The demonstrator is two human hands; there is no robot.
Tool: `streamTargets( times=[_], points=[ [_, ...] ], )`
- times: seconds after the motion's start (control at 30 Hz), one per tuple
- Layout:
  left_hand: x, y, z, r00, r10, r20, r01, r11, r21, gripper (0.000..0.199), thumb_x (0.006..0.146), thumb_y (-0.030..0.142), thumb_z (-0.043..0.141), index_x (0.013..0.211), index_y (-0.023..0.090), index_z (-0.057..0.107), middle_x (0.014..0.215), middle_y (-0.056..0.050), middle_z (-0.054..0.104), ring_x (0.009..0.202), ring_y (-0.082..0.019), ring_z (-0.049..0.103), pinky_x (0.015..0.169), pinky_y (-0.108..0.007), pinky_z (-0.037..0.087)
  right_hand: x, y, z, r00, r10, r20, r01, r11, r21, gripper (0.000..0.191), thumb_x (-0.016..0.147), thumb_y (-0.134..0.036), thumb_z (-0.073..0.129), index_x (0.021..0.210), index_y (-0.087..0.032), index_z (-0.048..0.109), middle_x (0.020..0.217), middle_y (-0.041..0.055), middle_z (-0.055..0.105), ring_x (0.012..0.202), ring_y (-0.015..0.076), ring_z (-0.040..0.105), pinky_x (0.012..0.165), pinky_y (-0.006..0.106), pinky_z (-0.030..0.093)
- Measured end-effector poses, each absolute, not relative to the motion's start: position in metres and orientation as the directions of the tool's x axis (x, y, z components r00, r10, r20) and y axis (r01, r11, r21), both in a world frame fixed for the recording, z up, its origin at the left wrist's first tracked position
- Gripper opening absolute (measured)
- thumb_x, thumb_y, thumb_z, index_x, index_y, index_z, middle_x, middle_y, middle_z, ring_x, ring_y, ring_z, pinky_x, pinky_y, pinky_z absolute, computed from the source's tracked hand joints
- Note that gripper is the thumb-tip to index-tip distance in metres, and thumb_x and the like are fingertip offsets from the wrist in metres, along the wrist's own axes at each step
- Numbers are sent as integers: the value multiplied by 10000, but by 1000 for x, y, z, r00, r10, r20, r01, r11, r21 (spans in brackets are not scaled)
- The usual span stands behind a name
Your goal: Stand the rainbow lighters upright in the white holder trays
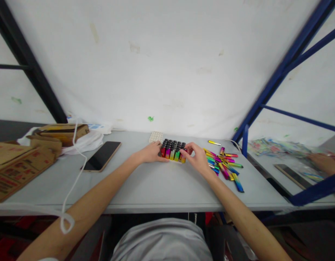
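A block of upright, shiny colored lighters with black tops [173, 150] stands in rows on the grey table, in a tray whose pale edge shows at the front. My left hand [153, 152] is closed around the left end of the block. At the right front corner, my right hand [195, 156] pinches a lighter with a yellow-orange lower part [183, 159]. Loose metallic lighters [224, 166] lie in a scattered pile to the right of my right hand. Behind my left hand sits a white tray with small round holes [155, 136].
A black phone [102, 156] lies left of my hands, near a white cable [75, 183] and cardboard boxes [23, 165]. Blue metal bars [267, 85] rise at the right. Beyond them are another person's hand [323, 163] and a second phone [292, 175].
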State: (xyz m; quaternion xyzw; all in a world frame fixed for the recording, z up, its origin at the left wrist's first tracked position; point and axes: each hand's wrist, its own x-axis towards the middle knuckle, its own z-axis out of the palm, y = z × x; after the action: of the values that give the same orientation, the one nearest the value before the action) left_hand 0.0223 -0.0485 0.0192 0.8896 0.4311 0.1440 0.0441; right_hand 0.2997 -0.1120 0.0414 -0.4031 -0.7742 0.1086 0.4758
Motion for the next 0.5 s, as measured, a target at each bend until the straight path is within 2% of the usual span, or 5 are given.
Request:
streamTargets(
  times=[0.27, 0.5],
  points=[
    [25, -51, 24, 592, 779, 206, 749, -626, 217, 645, 791, 816, 677, 947, 190, 708, 1070, -129, 665, 1061, -315, 605, 992, -395, 487, 300, -112, 41, -244, 753, 611, 552, 626, -550, 294, 958, -514, 671, 949, -222, 639, 708, -4, 680, 654, 187, 620, 669, 306, 486],
    [25, -53, 26, 611, 770, 184, 743, -638, 203, 633, 816, 802, 665, 976, 191, 707, 1071, -126, 662, 1077, -317, 606, 998, -392, 484, 299, -114, 42, -249, 770, 588, 557, 610, -564, 272, 958, -500, 673, 963, -230, 639, 718, -4, 705, 654, 190, 641, 663, 301, 501]
  ],
)
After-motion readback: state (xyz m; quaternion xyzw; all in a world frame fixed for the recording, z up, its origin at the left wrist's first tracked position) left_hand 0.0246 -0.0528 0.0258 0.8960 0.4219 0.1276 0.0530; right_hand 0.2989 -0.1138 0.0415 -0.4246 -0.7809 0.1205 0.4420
